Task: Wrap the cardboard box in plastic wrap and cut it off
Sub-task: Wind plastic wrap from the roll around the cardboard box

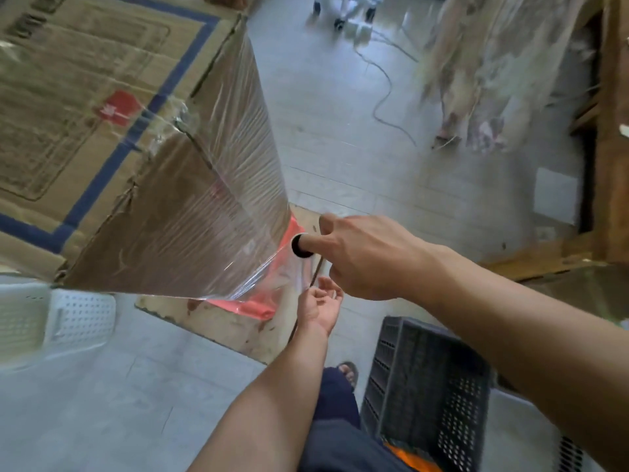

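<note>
Head view: we see the right hand (367, 260) at centre right, its fingers curled over the top end of the roll (301, 245), with one finger pushed into the black core. The left hand (321, 304) sits just below it, palm up and fingers loosely curled. We cannot tell whether it grips the lower end of the roll or only rests near it. The two hands are close together, one above the other.

From the roll a sheet of plastic wrap (235, 199) stretches up and to the left, taut and streaked with fine wrinkles. It lies over the side face of the cardboard box (85, 114). The box fills the upper left of the frame. It is brown, printed with a blue border, carries a red label (119, 107), and is torn along its near edge. It stands on a worn board (231, 328) on the tiled floor (340, 148), with a red sheet (258, 308) showing through the film at its foot.

At lower left stands a white perforated basket (78, 318); its contents are too blurred to make out. At lower right a dark perforated crate (425, 386) holds something orange (408, 458) at the bottom edge.
</note>
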Tool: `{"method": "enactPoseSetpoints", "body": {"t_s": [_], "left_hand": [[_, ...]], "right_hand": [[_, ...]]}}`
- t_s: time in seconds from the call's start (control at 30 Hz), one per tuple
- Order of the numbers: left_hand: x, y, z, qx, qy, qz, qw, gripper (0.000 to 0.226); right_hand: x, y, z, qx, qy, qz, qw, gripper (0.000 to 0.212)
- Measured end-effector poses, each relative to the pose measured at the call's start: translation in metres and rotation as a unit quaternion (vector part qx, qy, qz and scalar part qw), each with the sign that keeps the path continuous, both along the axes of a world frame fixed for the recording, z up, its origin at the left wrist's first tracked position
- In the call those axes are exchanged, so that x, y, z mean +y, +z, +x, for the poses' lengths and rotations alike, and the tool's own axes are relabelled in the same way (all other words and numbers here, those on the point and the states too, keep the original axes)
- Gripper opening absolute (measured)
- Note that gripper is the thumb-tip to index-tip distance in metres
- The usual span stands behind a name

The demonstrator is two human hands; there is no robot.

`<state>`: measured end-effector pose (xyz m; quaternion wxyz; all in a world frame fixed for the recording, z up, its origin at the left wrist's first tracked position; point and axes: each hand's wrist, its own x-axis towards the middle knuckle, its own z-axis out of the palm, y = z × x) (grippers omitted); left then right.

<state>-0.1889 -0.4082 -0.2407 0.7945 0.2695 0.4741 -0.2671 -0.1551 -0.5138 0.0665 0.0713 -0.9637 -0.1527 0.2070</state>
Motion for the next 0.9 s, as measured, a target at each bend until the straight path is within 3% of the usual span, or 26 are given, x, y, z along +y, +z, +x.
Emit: {"method": "enactPoseSetpoints", "body": {"t_s": [0.03, 0.1, 0.17, 0.23, 0.4, 0.73, 0.9], "left_hand": [[-0.004, -0.017, -0.003, -0.002, 0.023, -0.012, 1.000, 0.102], [-0.008, -0.044, 0.003, 0.001, 0.060, -0.053, 0.997, 0.095], [-0.012, 0.011, 0.024, 0.018, 0.066, -0.020, 0.997, 0.066], [-0.024, 0.050, 0.030, 0.061, 0.117, 0.005, 0.991, 0.021], [-0.044, 0.030, 0.038, 0.074, 0.126, 0.003, 0.989, 0.027], [-0.087, 0.046, 0.108, 0.058, 0.173, -0.023, 0.983, 0.026], [-0.107, 0.047, 0.131, 0.044, 0.233, -0.066, 0.969, 0.044]], "right_hand": [[-0.002, 0.000, 0.005, -0.004, 0.008, 0.000, 1.000, 0.050], [-0.006, -0.001, 0.016, -0.017, 0.026, -0.001, 1.000, 0.048], [-0.010, -0.002, 0.027, -0.016, 0.047, -0.001, 0.999, 0.045], [-0.019, -0.002, 0.045, -0.010, 0.070, -0.003, 0.997, 0.042], [-0.045, -0.005, 0.083, -0.008, 0.097, -0.002, 0.995, 0.044], [-0.073, -0.003, 0.167, 0.009, 0.185, 0.020, 0.982, 0.054], [-0.082, -0.005, 0.210, -0.002, 0.248, 0.009, 0.969, 0.055]]}}
